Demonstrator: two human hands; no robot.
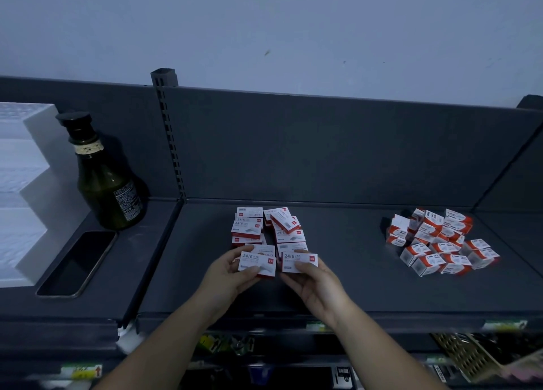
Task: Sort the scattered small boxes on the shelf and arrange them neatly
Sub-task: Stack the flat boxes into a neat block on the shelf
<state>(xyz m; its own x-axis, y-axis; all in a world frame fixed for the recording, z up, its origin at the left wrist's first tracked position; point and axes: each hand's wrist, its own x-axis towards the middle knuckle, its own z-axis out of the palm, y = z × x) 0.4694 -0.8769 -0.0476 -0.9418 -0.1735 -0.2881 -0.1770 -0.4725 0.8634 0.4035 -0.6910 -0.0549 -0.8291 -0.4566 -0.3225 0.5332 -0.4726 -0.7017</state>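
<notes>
Several small white-and-red boxes marked 24/6 lie in a loose pile point(269, 228) at the middle of the dark shelf point(346, 272). My left hand point(226, 275) holds one such box point(258, 261) at the pile's near edge, thumb on its face. My right hand point(313, 281) holds a second box point(299, 260) just to the right of it. A separate heap of white-and-orange boxes point(440, 242) lies scattered at the shelf's right end.
A dark green bottle point(105, 178) stands on the left shelf section beside a white stepped block point(26, 189). A black phone point(78, 263) lies flat in front of the bottle. A slotted upright point(170, 136) divides the sections. Lower shelves hold goods.
</notes>
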